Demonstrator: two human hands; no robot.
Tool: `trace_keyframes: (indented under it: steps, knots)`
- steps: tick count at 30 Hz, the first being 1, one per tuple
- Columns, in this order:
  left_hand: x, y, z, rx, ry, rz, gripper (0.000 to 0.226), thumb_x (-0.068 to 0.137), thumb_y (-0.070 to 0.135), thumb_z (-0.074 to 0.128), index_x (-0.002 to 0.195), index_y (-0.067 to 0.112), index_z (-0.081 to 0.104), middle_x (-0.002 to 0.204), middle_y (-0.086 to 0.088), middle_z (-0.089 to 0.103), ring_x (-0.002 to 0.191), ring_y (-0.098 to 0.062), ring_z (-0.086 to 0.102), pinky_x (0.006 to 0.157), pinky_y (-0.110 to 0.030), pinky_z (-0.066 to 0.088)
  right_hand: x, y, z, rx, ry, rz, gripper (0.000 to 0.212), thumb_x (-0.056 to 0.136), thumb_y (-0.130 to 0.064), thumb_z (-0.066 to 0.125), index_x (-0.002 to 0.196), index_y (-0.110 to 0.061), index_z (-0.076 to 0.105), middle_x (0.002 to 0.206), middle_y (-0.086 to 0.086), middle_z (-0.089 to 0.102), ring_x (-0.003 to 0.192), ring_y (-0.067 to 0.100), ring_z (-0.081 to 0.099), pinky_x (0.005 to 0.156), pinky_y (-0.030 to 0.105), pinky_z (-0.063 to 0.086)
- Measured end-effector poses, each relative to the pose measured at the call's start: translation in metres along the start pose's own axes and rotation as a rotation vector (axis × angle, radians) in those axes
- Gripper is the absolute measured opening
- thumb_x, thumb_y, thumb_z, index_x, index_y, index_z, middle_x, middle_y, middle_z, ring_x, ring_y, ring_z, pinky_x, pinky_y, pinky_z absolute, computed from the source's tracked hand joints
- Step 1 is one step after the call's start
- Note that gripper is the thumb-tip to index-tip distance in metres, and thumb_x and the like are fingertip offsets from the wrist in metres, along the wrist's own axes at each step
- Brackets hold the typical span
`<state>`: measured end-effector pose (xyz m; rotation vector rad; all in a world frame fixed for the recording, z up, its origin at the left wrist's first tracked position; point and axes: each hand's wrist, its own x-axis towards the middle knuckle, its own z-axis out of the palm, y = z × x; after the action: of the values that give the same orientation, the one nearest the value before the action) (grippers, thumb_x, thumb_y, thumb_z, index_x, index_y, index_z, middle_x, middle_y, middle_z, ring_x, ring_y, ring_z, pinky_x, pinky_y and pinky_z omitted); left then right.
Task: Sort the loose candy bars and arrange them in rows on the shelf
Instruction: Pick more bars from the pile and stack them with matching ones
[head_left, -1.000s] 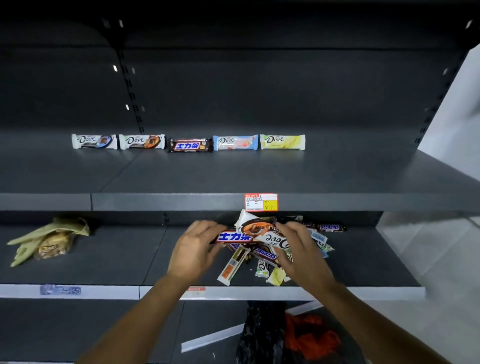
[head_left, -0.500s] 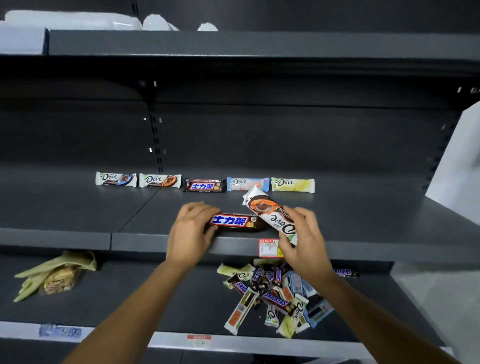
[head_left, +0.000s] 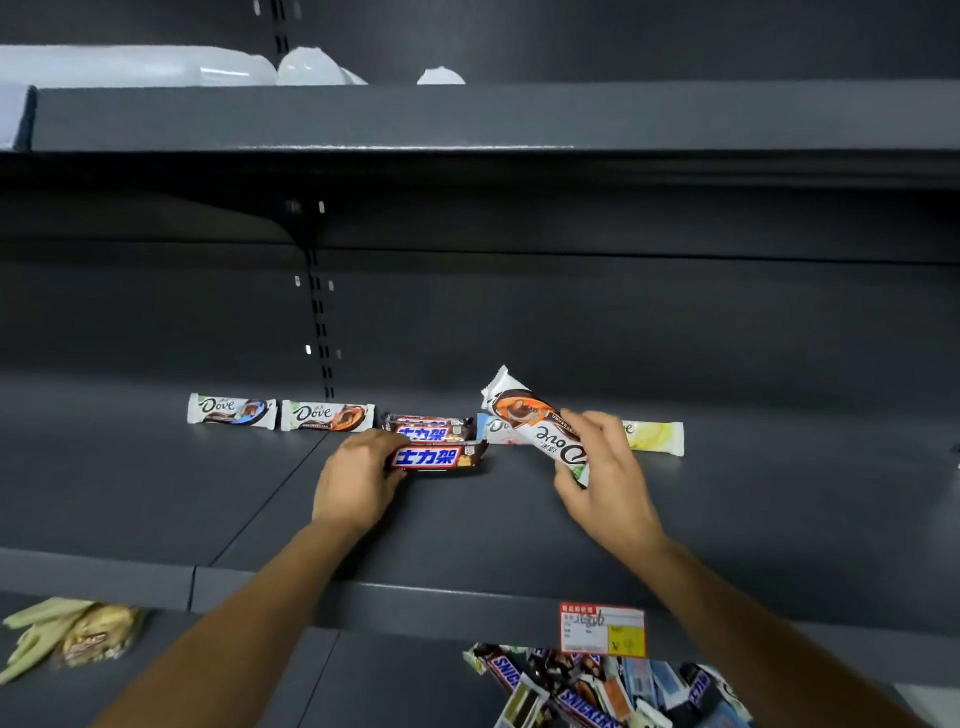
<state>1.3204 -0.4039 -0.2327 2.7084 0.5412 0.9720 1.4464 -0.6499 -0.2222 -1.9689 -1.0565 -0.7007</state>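
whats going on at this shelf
A person is arranging candy bars on a dark shelf. The left hand holds a brown bar just in front of the matching bar in the back row. The right hand holds an orange Dove bar tilted above the row. Five bars lie side by side at the back, and a loose pile waits on the shelf below.
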Motion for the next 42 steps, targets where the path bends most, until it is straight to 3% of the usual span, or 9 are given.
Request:
trace_keyframes:
  steps: [9,15,20,31,36,40,42]
  knots:
    - [0.033,-0.027,0.019,-0.02,-0.111,0.002,0.04,0.081,0.02,0.07,0.121,0.018,0.062,0.119,-0.001,0.062,0.109,-0.021,0.056,0.093,-0.032,0.046,0.02,0.0,0.04,0.006,-0.015,0.048,0.055,0.077,-0.005,0.064,0.13,-0.009,0.05,0.123,0.002,0.045,0.102,0.007,0.048,0.086,0.011,0.034]
    - [0.051,-0.047,0.03,-0.024,-0.165,0.02,0.041,0.081,0.023,0.069,0.122,0.022,0.061,0.122,0.002,0.061,0.114,-0.019,0.052,0.094,-0.029,0.042,0.036,-0.007,0.062,-0.029,0.058,0.086,0.056,0.074,-0.003,0.068,0.128,-0.007,0.053,0.119,0.005,0.048,0.102,0.013,0.05,0.087,0.026,0.044]
    - [0.062,-0.056,0.038,-0.036,-0.183,0.065,0.041,0.084,0.024,0.066,0.124,0.024,0.059,0.125,0.003,0.059,0.118,-0.019,0.048,0.097,-0.029,0.04,0.044,-0.015,0.087,-0.033,0.056,0.12,0.056,0.074,0.0,0.068,0.127,-0.005,0.053,0.12,0.008,0.048,0.099,0.002,0.043,0.087,0.007,0.03]
    - [0.067,-0.068,0.046,-0.1,-0.216,0.066,0.05,0.08,0.02,0.062,0.129,0.02,0.056,0.131,0.003,0.053,0.124,-0.015,0.04,0.104,-0.022,0.029,0.079,-0.043,0.129,0.034,0.029,0.208,0.049,0.084,-0.01,0.062,0.13,-0.014,0.047,0.126,0.0,0.042,0.099,0.001,0.046,0.08,0.013,0.044]
    - [0.066,-0.067,0.046,-0.065,-0.184,0.08,0.047,0.085,0.038,0.061,0.128,0.022,0.056,0.127,0.007,0.053,0.12,-0.012,0.039,0.099,-0.02,0.031,0.072,-0.037,0.145,0.035,0.014,0.202,0.049,0.085,-0.011,0.062,0.131,-0.014,0.047,0.127,-0.001,0.042,0.102,0.003,0.048,0.07,-0.002,0.035]
    - [0.067,-0.067,0.046,-0.022,-0.153,0.073,0.04,0.088,0.043,0.057,0.124,0.026,0.058,0.123,0.009,0.055,0.117,-0.014,0.041,0.094,-0.023,0.037,0.066,-0.031,0.15,0.016,-0.007,0.218,0.053,0.085,-0.012,0.064,0.134,-0.014,0.045,0.129,-0.001,0.041,0.102,0.001,0.044,0.072,0.005,0.044]
    - [0.067,-0.068,0.048,-0.017,-0.126,0.074,0.033,0.09,0.043,0.054,0.118,0.027,0.063,0.117,0.008,0.059,0.112,-0.016,0.044,0.092,-0.025,0.039,0.066,-0.029,0.15,0.003,-0.01,0.221,0.053,0.085,-0.011,0.064,0.135,-0.013,0.045,0.128,0.0,0.041,0.102,0.001,0.044,0.071,0.001,0.04]
